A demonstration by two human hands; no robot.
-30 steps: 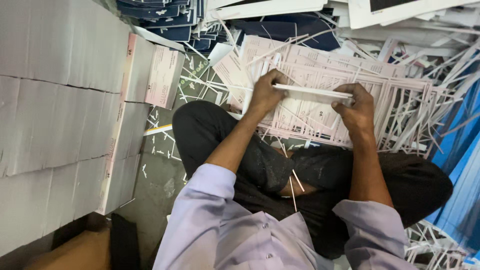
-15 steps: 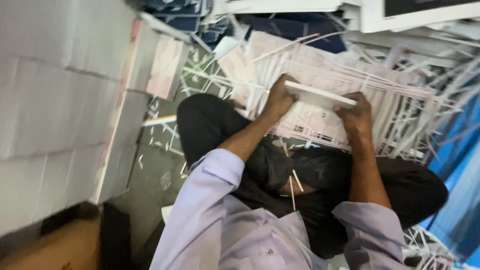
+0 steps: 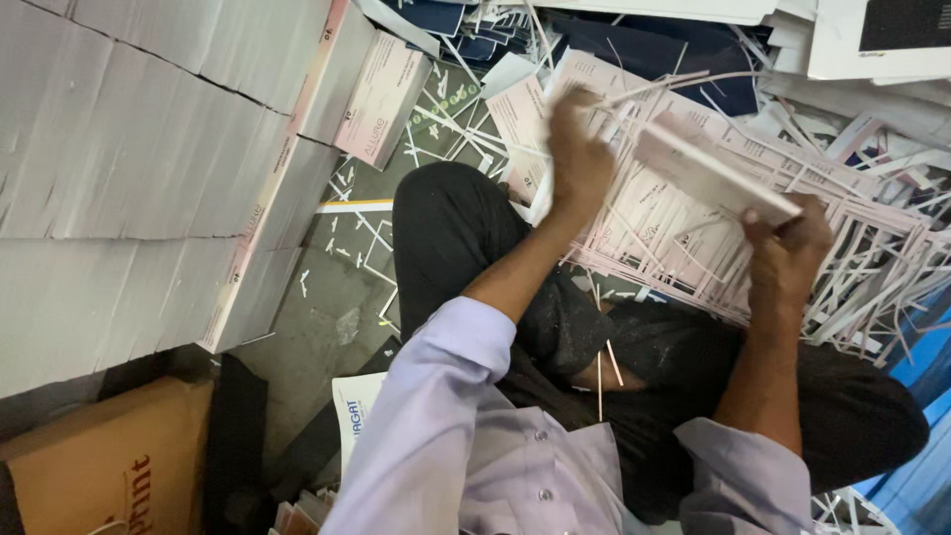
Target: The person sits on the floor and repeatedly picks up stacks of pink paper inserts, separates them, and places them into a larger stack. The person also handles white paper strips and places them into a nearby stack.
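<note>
My right hand (image 3: 788,253) grips one end of a thin stack of pale pink card pieces (image 3: 708,170), which slants up and to the left. My left hand (image 3: 578,157) is blurred, raised at the stack's far end, with fingers against or just off it; I cannot tell which. Below the hands lies a heap of pink printed sheets and cut paper strips (image 3: 693,238). My legs in dark trousers (image 3: 466,223) are folded under me on the floor, and lilac sleeves cover my upper arms.
Tall stacks of white and pink card (image 3: 149,168) fill the left side. A brown cardboard box (image 3: 109,466) sits at the lower left. Dark blue sheets (image 3: 644,50) lie at the top, blue material (image 3: 926,367) at the right. Paper scraps litter the grey floor (image 3: 327,317).
The stack was held level between both hands; now it tilts up to the left, and my left hand has moved up off the near end in a blur. The camera has shifted too.
</note>
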